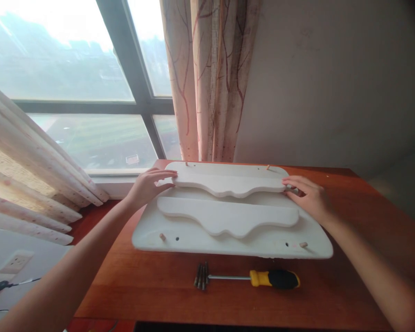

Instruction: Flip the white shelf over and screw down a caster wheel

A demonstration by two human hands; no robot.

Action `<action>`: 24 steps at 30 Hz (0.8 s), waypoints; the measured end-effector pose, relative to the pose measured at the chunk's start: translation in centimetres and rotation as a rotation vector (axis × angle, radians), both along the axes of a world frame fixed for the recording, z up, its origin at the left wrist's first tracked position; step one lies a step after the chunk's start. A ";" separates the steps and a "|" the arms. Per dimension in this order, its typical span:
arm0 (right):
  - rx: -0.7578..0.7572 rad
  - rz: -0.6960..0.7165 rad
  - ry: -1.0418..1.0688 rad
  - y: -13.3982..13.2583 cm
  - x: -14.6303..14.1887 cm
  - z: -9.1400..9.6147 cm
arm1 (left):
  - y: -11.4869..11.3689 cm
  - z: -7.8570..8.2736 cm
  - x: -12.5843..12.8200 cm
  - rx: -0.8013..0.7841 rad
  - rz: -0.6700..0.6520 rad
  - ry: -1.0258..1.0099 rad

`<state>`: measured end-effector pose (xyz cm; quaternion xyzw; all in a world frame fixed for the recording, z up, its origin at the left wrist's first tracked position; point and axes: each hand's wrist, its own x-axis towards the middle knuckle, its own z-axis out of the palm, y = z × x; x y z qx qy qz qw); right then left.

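A white panel with rounded corners lies flat on the wooden table. Two white boards with wavy front edges rest on it, a far scalloped board and a near scalloped board. My left hand pinches the left end of the far board between thumb and fingers. At its right end, my right hand grips the same board, fingers curled and partly hidden. Wooden dowels stick up near the panel's corners, among them a dowel at front left and a dowel at front right, beside small dark holes.
On the table, in front of the panel, lies a yellow and black screwdriver. Several screws sit by its tip. Behind are a window, a curtain and a grey wall. Wall sockets are at lower left.
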<state>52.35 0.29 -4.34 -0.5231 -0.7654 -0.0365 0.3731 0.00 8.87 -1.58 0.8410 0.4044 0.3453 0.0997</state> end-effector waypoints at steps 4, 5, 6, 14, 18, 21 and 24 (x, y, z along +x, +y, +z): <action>-0.029 -0.008 0.027 -0.6 -0.2 0.4 | -0.3 -0.1 -0.5 0.008 0.027 -0.016; -0.030 -0.016 0.038 -0.8 -0.2 0.6 | -0.5 -0.1 -0.6 0.002 0.046 -0.032; -0.027 -0.027 0.048 -0.9 -0.1 0.7 | -0.6 -0.1 -0.7 -0.005 0.071 -0.050; -0.108 -0.176 0.154 -0.5 1.4 -0.4 | -2.1 -0.5 -0.5 -0.150 0.260 -0.145; -0.139 -0.214 0.196 -0.2 1.6 -1.4 | -2.4 -0.7 -0.2 -0.245 0.282 -0.191; -0.151 -0.225 0.212 -0.1 1.5 -1.5 | -2.4 -0.7 -0.1 -0.250 0.284 -0.202; -0.151 -0.227 0.222 0.1 1.2 -1.3 | -2.0 -0.8 0.0 -0.248 0.285 -0.198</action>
